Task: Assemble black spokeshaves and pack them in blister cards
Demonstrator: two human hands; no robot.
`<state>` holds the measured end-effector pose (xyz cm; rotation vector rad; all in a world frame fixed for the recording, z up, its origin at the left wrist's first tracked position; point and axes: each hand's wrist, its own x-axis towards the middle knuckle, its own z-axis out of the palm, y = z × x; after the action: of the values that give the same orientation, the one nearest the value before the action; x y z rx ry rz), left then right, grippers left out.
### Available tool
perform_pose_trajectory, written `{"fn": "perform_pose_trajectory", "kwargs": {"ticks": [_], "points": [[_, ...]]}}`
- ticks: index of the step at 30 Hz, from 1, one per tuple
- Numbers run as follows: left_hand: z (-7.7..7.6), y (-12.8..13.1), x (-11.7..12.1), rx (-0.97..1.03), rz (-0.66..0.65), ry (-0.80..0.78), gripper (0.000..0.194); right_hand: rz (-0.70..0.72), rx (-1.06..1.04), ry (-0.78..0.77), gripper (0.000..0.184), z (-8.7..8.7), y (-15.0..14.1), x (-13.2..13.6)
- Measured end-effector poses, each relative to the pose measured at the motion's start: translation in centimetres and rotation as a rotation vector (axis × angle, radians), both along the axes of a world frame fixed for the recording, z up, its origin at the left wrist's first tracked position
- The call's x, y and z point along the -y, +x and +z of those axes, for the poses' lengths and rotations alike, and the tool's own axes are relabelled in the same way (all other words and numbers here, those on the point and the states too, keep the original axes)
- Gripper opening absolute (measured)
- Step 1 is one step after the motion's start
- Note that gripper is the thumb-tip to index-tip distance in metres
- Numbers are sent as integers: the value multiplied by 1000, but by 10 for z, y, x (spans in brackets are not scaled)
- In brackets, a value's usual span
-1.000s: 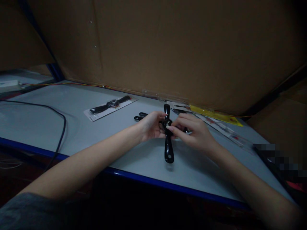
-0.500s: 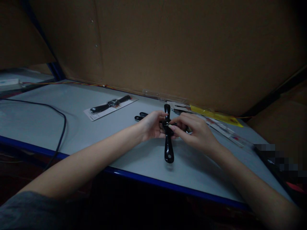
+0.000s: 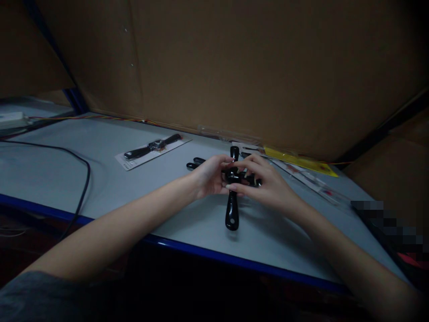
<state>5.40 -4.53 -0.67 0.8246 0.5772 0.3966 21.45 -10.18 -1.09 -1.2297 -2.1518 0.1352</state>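
Note:
A glossy black spokeshave (image 3: 232,214), its two handles in line, is held over the table with one handle pointing towards me. My left hand (image 3: 214,176) is closed around its middle from the left. From the right, my right hand (image 3: 264,179) pinches the same middle part between thumb and fingers. The spokeshave's blade is hidden or too dark to make out. Behind my left wrist, two rounded black handle ends (image 3: 192,166) stick out. More black parts (image 3: 251,179) show under my right hand; what they belong to I cannot tell.
Another spokeshave (image 3: 156,144) lies on a white card at the left, under clear plastic. Long packaged items and a yellow strip (image 3: 298,162) lie along the back right. A black cable (image 3: 87,174) crosses the left side. A cardboard wall (image 3: 214,67) closes off the back.
My right fingers have shifted from a fingertip pinch at the spokeshave's centre to a wider hold across its middle. The near handle has swung slightly left.

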Motion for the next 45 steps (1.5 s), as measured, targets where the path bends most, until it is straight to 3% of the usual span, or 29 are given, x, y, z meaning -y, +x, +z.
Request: {"fn": "perform_pose_trajectory", "kwargs": {"ticks": [6, 14, 20, 26, 29, 32, 37, 45], "points": [[1, 0, -1, 2, -10, 18, 30, 53, 120, 158, 29, 1, 6, -3], [-1, 0, -1, 9, 1, 10, 29, -24, 153, 144, 30, -3, 0, -1], [0, 0, -2, 19, 28, 16, 26, 64, 104, 196, 29, 1, 7, -2], [-2, 0, -2, 24, 7, -12, 29, 103, 272, 266, 31, 5, 16, -6], [-2, 0, -2, 16, -4, -20, 26, 75, 313, 265, 21, 5, 18, -6], [-1, 0, -1, 22, 20, -12, 23, 48, 283, 265, 8, 3, 14, -5], [2, 0, 1, 0, 70, 21, 20, 162, 86, 187, 6, 2, 0, 1], [-1, 1, 0, 14, 54, 4, 22, 119, 201, 190, 29, 2, 8, -3]]}}
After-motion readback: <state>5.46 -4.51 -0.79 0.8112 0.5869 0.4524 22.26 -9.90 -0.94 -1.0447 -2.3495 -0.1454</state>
